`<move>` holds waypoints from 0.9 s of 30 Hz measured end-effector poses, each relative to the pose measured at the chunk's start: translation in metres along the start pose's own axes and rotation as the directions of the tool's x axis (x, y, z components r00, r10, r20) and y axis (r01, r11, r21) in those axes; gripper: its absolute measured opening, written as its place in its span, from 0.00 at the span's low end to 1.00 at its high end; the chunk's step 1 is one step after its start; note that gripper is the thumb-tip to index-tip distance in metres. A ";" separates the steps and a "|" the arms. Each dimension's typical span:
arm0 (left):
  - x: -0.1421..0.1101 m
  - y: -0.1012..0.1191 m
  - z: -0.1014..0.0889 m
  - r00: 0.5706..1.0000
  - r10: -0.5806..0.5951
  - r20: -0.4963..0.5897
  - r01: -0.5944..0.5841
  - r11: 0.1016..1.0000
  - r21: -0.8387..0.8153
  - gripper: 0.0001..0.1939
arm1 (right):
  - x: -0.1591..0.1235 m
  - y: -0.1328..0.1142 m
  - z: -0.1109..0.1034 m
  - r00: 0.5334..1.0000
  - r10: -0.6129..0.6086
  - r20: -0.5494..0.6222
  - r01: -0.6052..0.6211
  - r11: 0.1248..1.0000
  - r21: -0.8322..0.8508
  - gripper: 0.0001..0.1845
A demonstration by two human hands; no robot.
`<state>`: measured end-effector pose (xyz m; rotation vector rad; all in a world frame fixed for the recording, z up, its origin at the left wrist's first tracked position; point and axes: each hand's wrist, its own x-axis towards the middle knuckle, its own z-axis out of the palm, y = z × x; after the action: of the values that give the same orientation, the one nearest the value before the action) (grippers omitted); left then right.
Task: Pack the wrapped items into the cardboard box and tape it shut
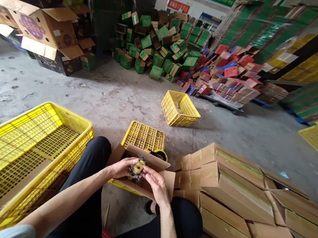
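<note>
A small yellowish item in crinkly clear plastic wrap (138, 167), with dark spots on it, is held between my two hands; I cannot make out its exact kind. My left hand (122, 168) pinches it from the left, fingers closed. From the right, the fingertips of my right hand (155, 182) close on the wrap. Below them is an open cardboard box (151, 157), its flaps spread and its inside mostly hidden by my hands. That box rests on an upturned yellow crate (144, 134). A yellow and black object like a tape roll (160, 154) lies behind the box.
A large yellow crate (69, 112) stands at my left, with cardboard inside. Flattened cardboard boxes (240, 190) are stacked at my right. Ahead, another yellow crate (180, 118) sits on the concrete floor (106, 97). Heaps of green boxes (156, 71) and red boxes (231, 72) lie farther back.
</note>
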<state>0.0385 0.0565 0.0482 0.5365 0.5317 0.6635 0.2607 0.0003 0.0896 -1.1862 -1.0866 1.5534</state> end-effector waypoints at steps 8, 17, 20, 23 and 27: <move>0.000 -0.003 0.002 0.996 0.068 0.052 -0.069 0.997 0.028 0.31 | 0.006 0.001 -0.011 0.972 -0.048 -0.232 0.036 0.998 -0.058 0.32; -0.002 -0.002 0.006 0.996 0.067 0.066 -0.073 0.992 0.101 0.33 | 0.007 0.008 -0.008 0.993 0.038 -0.110 -0.036 0.999 0.020 0.31; -0.001 -0.003 0.004 0.997 0.076 0.021 -0.078 0.989 0.124 0.31 | 0.005 0.005 -0.008 0.993 0.014 -0.116 -0.010 0.999 0.033 0.29; 0.001 -0.006 0.001 0.996 0.090 -0.007 -0.088 0.985 0.149 0.30 | 0.004 0.001 -0.007 0.995 -0.001 -0.105 0.004 1.000 0.028 0.26; 0.003 -0.010 -0.003 0.994 0.113 0.004 -0.112 0.976 0.188 0.29 | 0.004 -0.002 -0.006 0.993 0.001 -0.114 -0.001 1.000 -0.004 0.24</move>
<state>0.0427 0.0531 0.0393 0.7465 0.5769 0.7274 0.2662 0.0051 0.0900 -1.2623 -1.0144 1.4663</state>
